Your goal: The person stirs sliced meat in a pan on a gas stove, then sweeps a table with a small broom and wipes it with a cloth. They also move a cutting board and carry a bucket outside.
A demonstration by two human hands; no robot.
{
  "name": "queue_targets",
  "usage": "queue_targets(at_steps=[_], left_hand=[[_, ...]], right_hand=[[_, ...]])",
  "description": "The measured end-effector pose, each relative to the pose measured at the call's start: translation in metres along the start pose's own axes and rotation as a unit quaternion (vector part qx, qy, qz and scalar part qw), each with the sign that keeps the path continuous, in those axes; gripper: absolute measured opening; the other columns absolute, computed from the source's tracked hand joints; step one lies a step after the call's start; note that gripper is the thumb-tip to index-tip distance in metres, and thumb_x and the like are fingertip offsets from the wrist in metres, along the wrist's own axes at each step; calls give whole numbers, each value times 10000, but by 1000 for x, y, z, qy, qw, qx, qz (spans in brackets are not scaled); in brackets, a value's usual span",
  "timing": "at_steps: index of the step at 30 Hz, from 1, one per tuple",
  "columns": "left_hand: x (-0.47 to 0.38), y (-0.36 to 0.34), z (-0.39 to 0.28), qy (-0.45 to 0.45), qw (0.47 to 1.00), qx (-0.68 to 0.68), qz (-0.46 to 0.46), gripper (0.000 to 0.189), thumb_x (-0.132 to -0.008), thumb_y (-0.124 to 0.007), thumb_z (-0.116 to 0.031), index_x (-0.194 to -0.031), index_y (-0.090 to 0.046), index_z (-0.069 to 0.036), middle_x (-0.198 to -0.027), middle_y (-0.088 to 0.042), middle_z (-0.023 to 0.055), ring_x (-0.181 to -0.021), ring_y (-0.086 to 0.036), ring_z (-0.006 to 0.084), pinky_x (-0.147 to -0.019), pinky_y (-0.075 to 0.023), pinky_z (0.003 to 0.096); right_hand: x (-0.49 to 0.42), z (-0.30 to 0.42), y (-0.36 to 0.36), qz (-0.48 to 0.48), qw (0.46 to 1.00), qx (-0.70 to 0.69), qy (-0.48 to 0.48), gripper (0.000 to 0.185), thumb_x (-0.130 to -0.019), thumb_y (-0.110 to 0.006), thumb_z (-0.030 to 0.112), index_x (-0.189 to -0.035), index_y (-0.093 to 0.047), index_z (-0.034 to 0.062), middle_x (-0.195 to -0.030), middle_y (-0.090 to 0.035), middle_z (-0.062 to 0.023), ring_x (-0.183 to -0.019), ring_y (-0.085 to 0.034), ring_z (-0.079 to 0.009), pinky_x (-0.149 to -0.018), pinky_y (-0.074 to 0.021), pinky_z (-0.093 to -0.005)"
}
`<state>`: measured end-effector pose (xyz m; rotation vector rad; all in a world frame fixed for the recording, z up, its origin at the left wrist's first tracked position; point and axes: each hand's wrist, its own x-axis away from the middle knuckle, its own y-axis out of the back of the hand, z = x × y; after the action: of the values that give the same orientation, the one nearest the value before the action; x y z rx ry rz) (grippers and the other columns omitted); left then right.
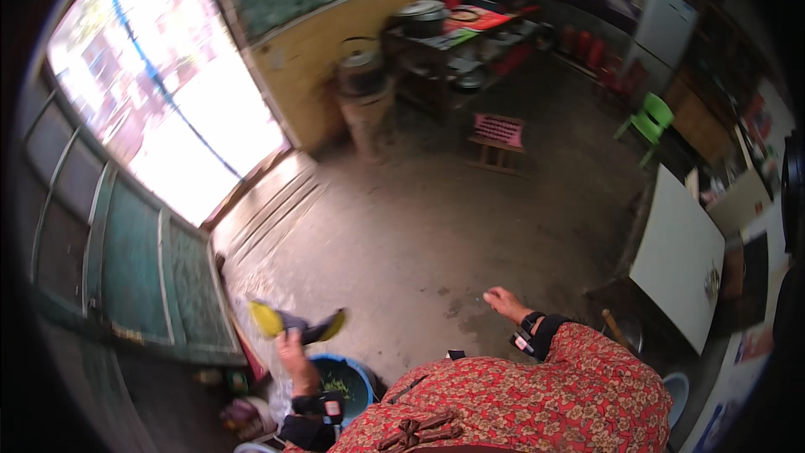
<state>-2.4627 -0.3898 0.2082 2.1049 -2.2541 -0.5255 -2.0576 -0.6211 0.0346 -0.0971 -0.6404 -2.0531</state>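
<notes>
My left hand point(292, 352), at the lower left, grips a dark cloth-like item with yellow ends point(302, 327); the picture is too blurred to name it more exactly. Just below that hand stands a blue-rimmed bucket point(361, 371) with green leafy bits in it. My right hand point(503, 303) hangs over the concrete floor point(402, 251) with nothing visible in it, its fingers loosely extended. Both wrists wear black bands with small devices. A red floral garment covers my front.
A green door point(132, 270) stands beside the bright doorway. Further off are a stove point(368, 107), a table point(434, 44) bearing a pot, a low pink-topped stool point(497, 132) and a green chair point(651, 119). A white panel point(676, 251) is at the right.
</notes>
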Motion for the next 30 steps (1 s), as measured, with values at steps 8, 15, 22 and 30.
queue_targets(at_steps=[8, 15, 22, 30], left_hand=[[-6, -251, -58, 270, 726, 252, 580, 327, -864, -552, -177, -1123, -511, 18, -1021, -575, 34, -942, -512, 117, -848, -398, 254], [-57, -377, -54, 154, 618, 48, 770, 362, -851, -550, -185, -1141, -506, 28, -1014, -575, 73, -959, -519, 141, -849, -414, 280], [-62, -502, -51, 197, 524, 14, 828, 276, -870, -541, -205, -1079, -522, -27, -981, -585, 72, -921, -565, 165, -815, -425, 291], [-55, -665, 10, 162, 650, -134, 731, 297, -812, -590, -241, -986, -584, 0, -816, -617, 68, -730, -595, 154, -633, -448, 283]], right_hand=[[-30, 106, 27, 37, 900, -427, -73, 605, -849, -520, 508, -1247, -459, 57, -1136, -553, -57, -1024, -527, -171, -913, -396, -317], [-42, 132, 72, 78, 910, -403, -62, 414, -875, -531, 167, -1258, -455, 28, -1161, -541, -55, -1017, -529, -148, -886, -421, -270], [-43, 60, 119, -202, 888, -381, -160, 315, -846, -485, 115, -1124, -533, -25, -989, -592, -70, -877, -544, -151, -780, -447, -277], [-11, -69, 241, -454, 726, -463, -228, 262, -878, -472, 126, -1078, -571, -12, -1018, -610, -80, -903, -571, -166, -803, -458, -297]])
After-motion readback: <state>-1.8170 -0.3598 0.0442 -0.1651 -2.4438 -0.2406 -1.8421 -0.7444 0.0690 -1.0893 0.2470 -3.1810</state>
